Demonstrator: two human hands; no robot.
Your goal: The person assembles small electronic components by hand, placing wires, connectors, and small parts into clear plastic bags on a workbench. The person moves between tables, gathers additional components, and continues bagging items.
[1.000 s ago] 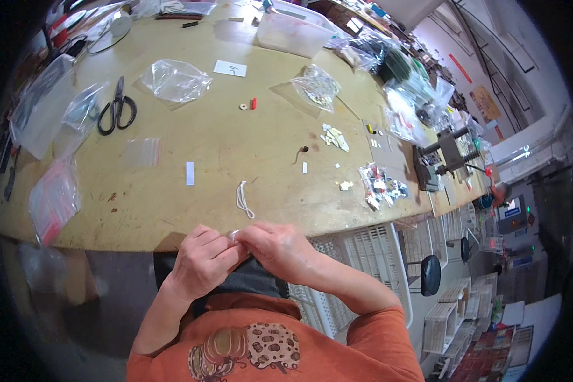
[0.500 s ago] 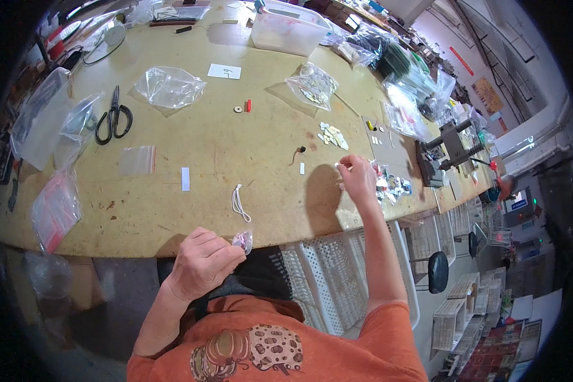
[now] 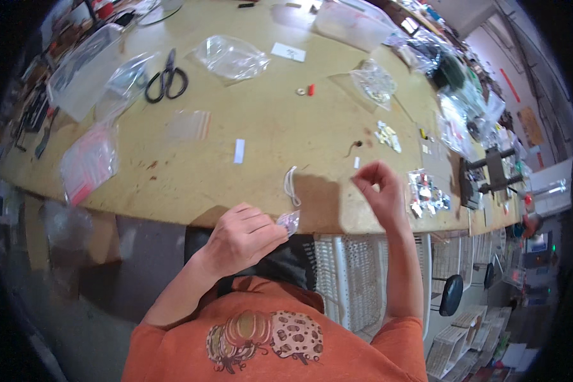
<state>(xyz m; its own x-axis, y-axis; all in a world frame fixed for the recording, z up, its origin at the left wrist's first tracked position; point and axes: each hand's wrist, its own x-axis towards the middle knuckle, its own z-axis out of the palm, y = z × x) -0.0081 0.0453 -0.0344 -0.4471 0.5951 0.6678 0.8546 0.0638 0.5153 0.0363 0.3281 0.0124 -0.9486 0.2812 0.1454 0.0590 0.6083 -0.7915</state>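
Note:
At the table's front edge my left hand (image 3: 245, 237) is closed on a small clear plastic bag (image 3: 290, 222), which sticks out past the fingertips. My right hand (image 3: 384, 194) is raised over the table, thumb and forefinger pinched. What sits between those fingertips, if anything, is too small to make out. Beside it on the right lies a heap of small packets (image 3: 428, 193) with coloured contents. A white cord loop (image 3: 291, 186) rests just beyond the bag. Farther off are a small white strip (image 3: 356, 162) and a scatter of pale pieces (image 3: 388, 137).
Black-handled scissors (image 3: 166, 84) lie at the far left near a clear plastic bin (image 3: 86, 76). A zip bag (image 3: 188, 125) and a white label (image 3: 239, 151) lie mid-table. A black metal press (image 3: 490, 177) stands at the right. White crates (image 3: 363, 270) are below the table edge.
My right hand has drawn away from the heap of packets, back toward me and the left. My left hand still grips the small bag. The whole view has turned, shifting the table rightward.

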